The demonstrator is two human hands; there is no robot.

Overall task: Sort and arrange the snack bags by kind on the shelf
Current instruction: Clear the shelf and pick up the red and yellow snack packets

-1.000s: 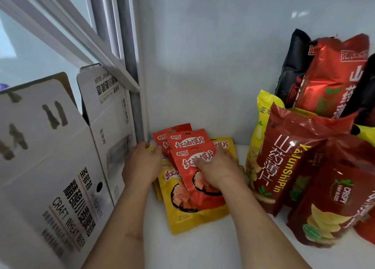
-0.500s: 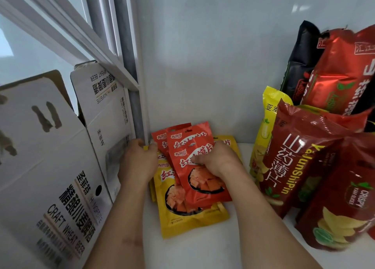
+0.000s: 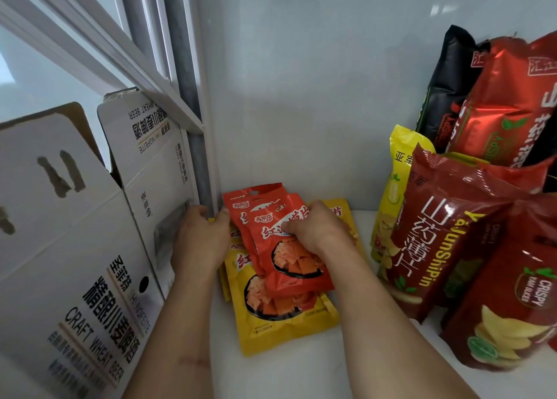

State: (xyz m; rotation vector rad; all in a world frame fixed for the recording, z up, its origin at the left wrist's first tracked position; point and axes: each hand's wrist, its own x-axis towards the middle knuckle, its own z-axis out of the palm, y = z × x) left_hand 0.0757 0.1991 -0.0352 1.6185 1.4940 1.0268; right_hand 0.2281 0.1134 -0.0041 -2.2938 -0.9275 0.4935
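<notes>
Small red snack bags (image 3: pixel 289 266) lie stacked on yellow snack bags (image 3: pixel 286 323) in the shelf's back left corner. My right hand (image 3: pixel 313 230) grips the upper part of the top red bag with curled fingers. My left hand (image 3: pixel 200 239) holds the left edge of the stack, thumb against the red bags and fingers round the yellow edge beside the shelf post (image 3: pixel 205 187). On the right stands a cluster of large bags: red yam-chip bags (image 3: pixel 446 248), a yellow chip bag (image 3: pixel 394 187) and a black bag (image 3: pixel 446 82).
An open white beer carton (image 3: pixel 75 263) stands left of the shelf frame, its flaps raised. The white shelf board (image 3: pixel 301 377) runs toward me between the small stack and the large bags. A grey wall closes the back.
My right hand pushed the top red bag back and left, squaring it over the other red bags. My left hand stayed at the stack's left edge.
</notes>
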